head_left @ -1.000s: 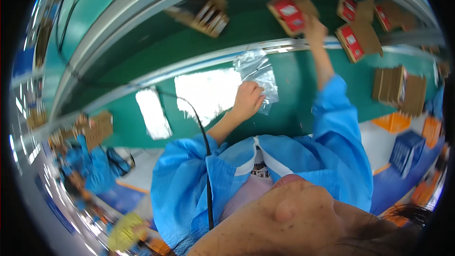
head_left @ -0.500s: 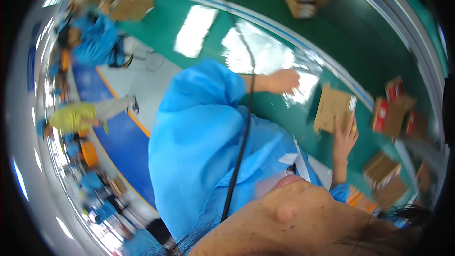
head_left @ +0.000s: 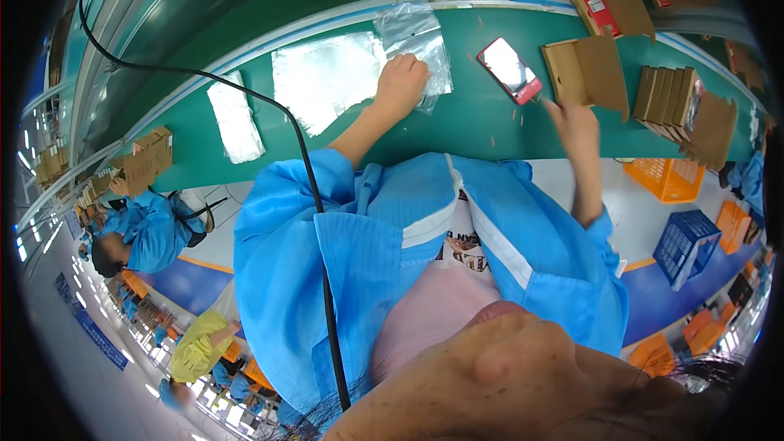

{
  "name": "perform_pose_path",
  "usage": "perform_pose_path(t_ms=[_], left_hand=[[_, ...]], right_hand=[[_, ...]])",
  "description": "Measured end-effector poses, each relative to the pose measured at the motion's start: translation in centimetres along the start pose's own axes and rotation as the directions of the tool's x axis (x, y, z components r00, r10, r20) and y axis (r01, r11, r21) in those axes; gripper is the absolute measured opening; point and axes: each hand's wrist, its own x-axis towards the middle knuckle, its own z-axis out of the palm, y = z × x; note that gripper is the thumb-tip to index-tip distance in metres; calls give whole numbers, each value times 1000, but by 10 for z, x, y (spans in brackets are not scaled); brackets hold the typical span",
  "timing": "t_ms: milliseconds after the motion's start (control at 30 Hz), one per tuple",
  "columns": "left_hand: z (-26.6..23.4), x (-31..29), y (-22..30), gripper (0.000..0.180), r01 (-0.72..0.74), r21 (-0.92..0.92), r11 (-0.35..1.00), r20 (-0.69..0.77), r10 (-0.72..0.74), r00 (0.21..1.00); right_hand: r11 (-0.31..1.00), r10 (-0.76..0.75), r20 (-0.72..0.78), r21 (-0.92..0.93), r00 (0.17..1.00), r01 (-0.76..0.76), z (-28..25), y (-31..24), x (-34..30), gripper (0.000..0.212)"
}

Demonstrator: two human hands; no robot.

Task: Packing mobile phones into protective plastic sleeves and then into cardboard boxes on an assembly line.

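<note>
My left hand [head_left: 402, 84] is closed, its fingers curled at the edge of a clear plastic bag [head_left: 429, 37] lying on the green table. Beside it, a wide stack of shiny plastic bags [head_left: 318, 73] spreads to the left. A flat red-edged device [head_left: 510, 69] with a bright, glossy face lies apart, to the right of the bag. My right hand [head_left: 578, 126] hovers just below the device's lower corner, one finger stretched toward it and slightly blurred; I see nothing held there. An opened brown cardboard box [head_left: 584, 73] rests beyond that hand.
More clear bags [head_left: 237, 118] lie at the left. Several brown boxes [head_left: 670, 102] stand in a row at the right, and red-and-brown boxes [head_left: 600, 8] sit behind. A black cable [head_left: 302, 143] hangs across the view. Orange crates [head_left: 665, 178] are on the floor; a co-worker [head_left: 147, 233] is at far left.
My right hand has let go of the brown box, which now lies open. The red-edged device has come into sight on the table. The whole view has turned.
</note>
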Motion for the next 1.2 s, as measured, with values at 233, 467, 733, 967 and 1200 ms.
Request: perform_pose_path(t_ms=[233, 467, 733, 967, 1200], left_hand=[[18, -6, -3, 17, -59, -45, 997, 26, 60, 998], [12, -9, 6, 8, 31, -69, 997, -28, -33, 999], [30, 1, 1, 12, 345, -390, 854, 47, -356, 933], [-2, 14, 28, 10, 237, -297, 925, -181, -298, 937], [-17, 21, 58, 17, -72, -48, 996, -285, 55, 957]], right_hand=[[933, -246, -37, -278, 969, 226, 41, -81, 80, 87], [593, -17, -63, 803, 998, 61, -19, -68, 33, 36], [601, -114, -368, 715, 923, 359, 113, -74, -22, 28], [921, -270, -295, 197, 916, 335, 82, -101, -26, 25], [4, -155, -88, 996, 984, 90, 91, -108, -5, 56]])
